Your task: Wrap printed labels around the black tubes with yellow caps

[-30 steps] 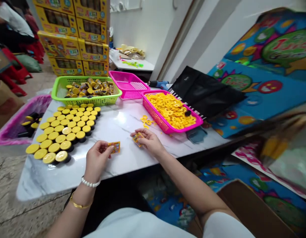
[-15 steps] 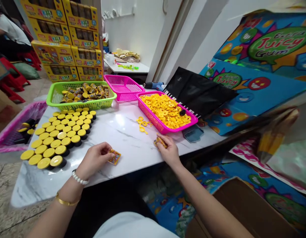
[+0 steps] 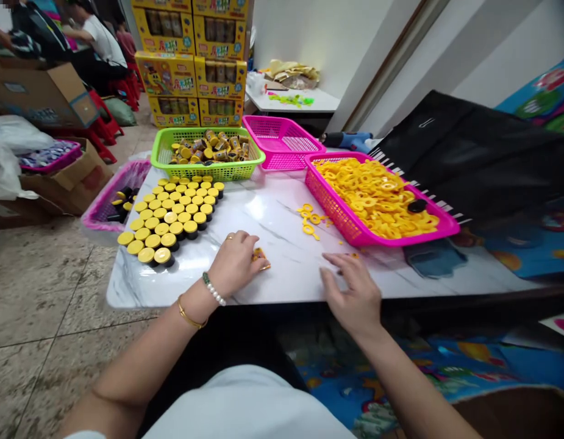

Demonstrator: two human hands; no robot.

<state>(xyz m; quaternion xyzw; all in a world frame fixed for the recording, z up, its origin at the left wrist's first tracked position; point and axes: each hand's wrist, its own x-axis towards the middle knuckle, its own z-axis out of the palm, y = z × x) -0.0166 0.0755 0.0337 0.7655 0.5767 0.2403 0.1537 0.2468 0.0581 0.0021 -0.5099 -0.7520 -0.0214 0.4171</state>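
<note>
My left hand (image 3: 235, 263) rests on the white marble table (image 3: 272, 219) with its fingers curled over a small orange sticker card (image 3: 261, 257). Only the card's edge shows past the fingertips. My right hand (image 3: 355, 292) lies near the table's front edge, fingers stretched out flat, and a bit of another orange card (image 3: 352, 256) peeks out from under its fingertips. Rows of black jars with yellow lids (image 3: 172, 216) stand just left of my left hand. A few loose yellow rings (image 3: 310, 219) lie beyond my hands.
A pink basket of yellow rings (image 3: 377, 195) sits at right, an empty pink basket (image 3: 282, 140) and a green basket of small jars (image 3: 208, 149) at the back. A pink tub (image 3: 110, 201) stands left of the table. Stacked yellow boxes, cardboard boxes and seated people are behind.
The view has swung left. My left hand has brought its card down onto the table and covered it. My right hand has flattened from gripping its card to lying spread over it.
</note>
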